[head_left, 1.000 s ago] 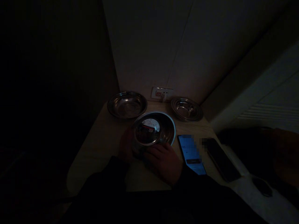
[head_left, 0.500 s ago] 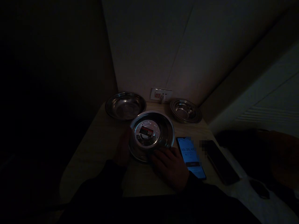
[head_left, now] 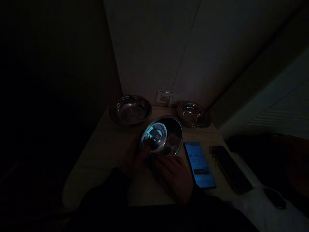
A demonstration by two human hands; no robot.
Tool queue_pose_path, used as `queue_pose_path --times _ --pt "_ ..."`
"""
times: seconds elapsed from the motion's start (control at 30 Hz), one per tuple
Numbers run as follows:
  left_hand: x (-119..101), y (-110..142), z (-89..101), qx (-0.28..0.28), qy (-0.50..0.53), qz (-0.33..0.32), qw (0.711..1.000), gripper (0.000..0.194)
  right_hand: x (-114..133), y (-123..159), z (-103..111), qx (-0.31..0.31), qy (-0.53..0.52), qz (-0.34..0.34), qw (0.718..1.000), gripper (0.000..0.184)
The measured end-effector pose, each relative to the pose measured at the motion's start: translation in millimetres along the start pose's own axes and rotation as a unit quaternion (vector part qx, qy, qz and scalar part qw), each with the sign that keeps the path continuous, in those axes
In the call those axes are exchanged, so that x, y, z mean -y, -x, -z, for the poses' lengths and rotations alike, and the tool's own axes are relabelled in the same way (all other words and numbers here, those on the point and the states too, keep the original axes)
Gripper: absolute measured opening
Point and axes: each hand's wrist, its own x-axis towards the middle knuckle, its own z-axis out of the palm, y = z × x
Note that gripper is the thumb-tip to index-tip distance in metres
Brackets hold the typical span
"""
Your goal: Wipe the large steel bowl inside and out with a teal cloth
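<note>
The room is very dark. A steel bowl (head_left: 169,137) with a round label on its base is tilted up on the wooden table (head_left: 106,161), its underside facing me. My left hand (head_left: 134,158) holds its left rim, fingers curled round the edge. My right hand (head_left: 175,175) grips the near lower rim from below. Both sleeves are dark.
Two more steel bowls stand at the back: a steel bowl at the back left (head_left: 130,109) and a steel bowl at the back right (head_left: 194,115). A wall socket (head_left: 167,96) is between them. A lit phone (head_left: 200,164) and a dark phone (head_left: 233,169) lie to the right.
The bowl has tipped up further and turned, so it looks narrower. My left hand has shifted up along the rim. The view has moved slightly.
</note>
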Motion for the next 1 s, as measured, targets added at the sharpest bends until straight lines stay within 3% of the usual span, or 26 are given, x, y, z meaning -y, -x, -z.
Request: queue_pose_path --times 0.1,0.33,0.43,0.73,0.87,1.0 --pt "3.7 0.8 1.6 -0.013 0.016 -0.007 1.000 0.048 2.3 -0.6 1.2 0.008 -0.022 0.009 1.000 0.029" --pt "0.4 1.7 0.3 -0.015 0.006 -0.033 0.999 0.046 -16.1 1.6 16.5 0.091 0.019 -0.003 0.996 0.032" --pt "-2.7 0.1 -1.8 -0.015 0.010 -0.046 0.999 0.045 -14.4 -4.4 12.1 0.105 0.008 -0.010 0.994 0.033" --pt "6.9 3.7 1.7 -0.034 0.041 0.007 0.999 0.052 17.1 -41.5 -15.6 0.045 -0.202 -0.066 0.976 0.047" --pt "8.6 5.0 3.4 -0.059 0.033 0.009 0.998 0.046 2.3 -37.6 -2.6 0.138 -0.089 -0.032 0.986 0.038" --pt "7.2 5.8 1.8 -0.051 0.007 -0.020 0.998 0.045 -20.4 -26.7 16.4 0.210 0.016 -0.012 0.977 0.024"
